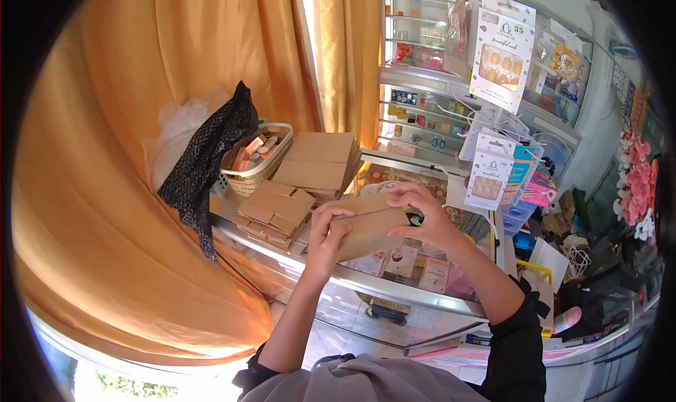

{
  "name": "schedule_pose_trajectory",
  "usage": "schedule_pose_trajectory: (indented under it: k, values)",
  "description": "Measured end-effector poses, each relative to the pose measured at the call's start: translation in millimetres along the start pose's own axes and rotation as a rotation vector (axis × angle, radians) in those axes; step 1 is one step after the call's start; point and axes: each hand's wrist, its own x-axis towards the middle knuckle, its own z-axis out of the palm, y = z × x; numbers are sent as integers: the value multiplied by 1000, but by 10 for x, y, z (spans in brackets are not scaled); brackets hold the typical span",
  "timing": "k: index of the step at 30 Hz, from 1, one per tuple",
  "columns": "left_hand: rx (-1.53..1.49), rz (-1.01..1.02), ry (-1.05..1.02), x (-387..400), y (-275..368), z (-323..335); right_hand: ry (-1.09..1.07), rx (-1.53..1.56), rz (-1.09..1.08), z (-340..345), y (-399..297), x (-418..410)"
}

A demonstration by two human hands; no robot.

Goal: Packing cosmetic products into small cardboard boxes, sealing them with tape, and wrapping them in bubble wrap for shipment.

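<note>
Between my two hands, above a glass display counter, is a brown cardboard box (369, 228). My left hand (330, 230) grips its left end, with the fingers on top and the thumb on the near face. At the right end, my right hand (417, 212) holds the box with the index finger on the upper edge and the thumb lower down. A seam runs along the top between two flaps. To the left lies a stack of small folded cardboard pieces (277, 209), and behind it a stack of larger flat cardboard (314, 162). The box's underside is hidden.
A woven plastic basket (259, 175) with small items stands beside a black sequined cloth (203, 175). Orange curtains (185, 59) hang at the left. Packs of false nails (488, 177) hang from a rack at the right. Boxed products lie beneath the counter glass (459, 296).
</note>
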Motion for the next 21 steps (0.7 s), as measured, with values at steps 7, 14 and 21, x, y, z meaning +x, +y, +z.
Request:
schedule_pose_trajectory:
  k: [7, 14, 21]
  values:
    - [452, 354, 210, -102, 39, 138, 7, 5, -25, 1, -94, 17]
    - [590, 453, 197, -23, 82, 133, 191, 191, 321, -65, 35, 98]
    - [522, 463, 198, -25, 68, 123, -239, -472, 351, -20, 162, 321]
